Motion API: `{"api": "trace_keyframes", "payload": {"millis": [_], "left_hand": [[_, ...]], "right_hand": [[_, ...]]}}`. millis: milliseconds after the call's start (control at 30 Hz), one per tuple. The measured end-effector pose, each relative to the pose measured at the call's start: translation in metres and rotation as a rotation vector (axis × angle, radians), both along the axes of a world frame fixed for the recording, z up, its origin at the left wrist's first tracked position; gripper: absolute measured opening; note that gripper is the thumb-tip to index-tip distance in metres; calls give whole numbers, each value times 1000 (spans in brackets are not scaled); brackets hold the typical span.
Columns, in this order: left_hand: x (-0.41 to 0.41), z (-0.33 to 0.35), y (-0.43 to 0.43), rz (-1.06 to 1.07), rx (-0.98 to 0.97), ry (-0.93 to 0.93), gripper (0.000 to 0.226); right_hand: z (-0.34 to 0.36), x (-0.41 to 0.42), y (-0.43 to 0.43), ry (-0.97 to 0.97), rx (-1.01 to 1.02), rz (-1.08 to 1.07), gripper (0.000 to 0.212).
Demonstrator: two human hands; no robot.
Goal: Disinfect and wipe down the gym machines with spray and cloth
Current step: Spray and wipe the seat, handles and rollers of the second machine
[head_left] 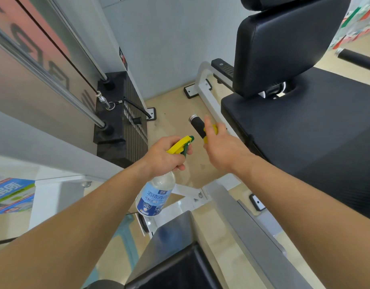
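My left hand (166, 156) grips the neck of a clear spray bottle (157, 193) with a blue label and a yellow and green trigger head. Its nozzle points toward a black foam handle grip (197, 125) with a chrome end cap, belonging to the gym machine. My right hand (220, 143) holds a yellow cloth (211, 131) wrapped round the near end of that grip. Most of the cloth is hidden under my fingers. To the right is the machine's black padded seat (294, 130) and backrest (284, 44).
A black weight stack (125, 119) with chrome guide rods and a selector pin stands at the left. The white frame (209, 97) runs along the beige floor. A black pad (180, 257) and a grey bar lie near the bottom. Another black grip (357, 59) sticks out at the far right.
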State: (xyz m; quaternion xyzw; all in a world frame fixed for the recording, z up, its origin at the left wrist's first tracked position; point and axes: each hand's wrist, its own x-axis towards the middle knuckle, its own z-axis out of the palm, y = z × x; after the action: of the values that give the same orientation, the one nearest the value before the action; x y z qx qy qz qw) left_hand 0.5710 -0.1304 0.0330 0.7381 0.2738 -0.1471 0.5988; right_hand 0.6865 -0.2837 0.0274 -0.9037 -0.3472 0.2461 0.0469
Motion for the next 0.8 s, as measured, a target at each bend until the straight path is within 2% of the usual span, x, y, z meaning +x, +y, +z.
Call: {"api": "trace_keyframes", "payload": {"millis": [67,133,300,467,533,600,667,800], "left_hand": [[1,-2,3,35,8,-3,32],[3,-2,5,67,9,-5,35],[5,1,4,122,14,-28,35],[3,3,1,138,47,-38,34],[2,5,-1,139,44,-39,34],[0,8,-2,127,48,-43,33],[-1,10,-3,98,60,-42,31],[-1,9,-3,53,65,-42,29]], "right_hand": [[-8,9,23,-19,-62,-31,83],[-15,19,43,-19,-95,-77,85],[-28,44,72,141,-2,-290,46],[-8,32,37,268,26,-314,43],[4,12,7,162,-33,-218,36],[15,-11,-17,-65,-118,-117,34],[21,-28,-23,-255,-210,-31,41],[15,-34,-1,-336,-297,-34,54]]}}
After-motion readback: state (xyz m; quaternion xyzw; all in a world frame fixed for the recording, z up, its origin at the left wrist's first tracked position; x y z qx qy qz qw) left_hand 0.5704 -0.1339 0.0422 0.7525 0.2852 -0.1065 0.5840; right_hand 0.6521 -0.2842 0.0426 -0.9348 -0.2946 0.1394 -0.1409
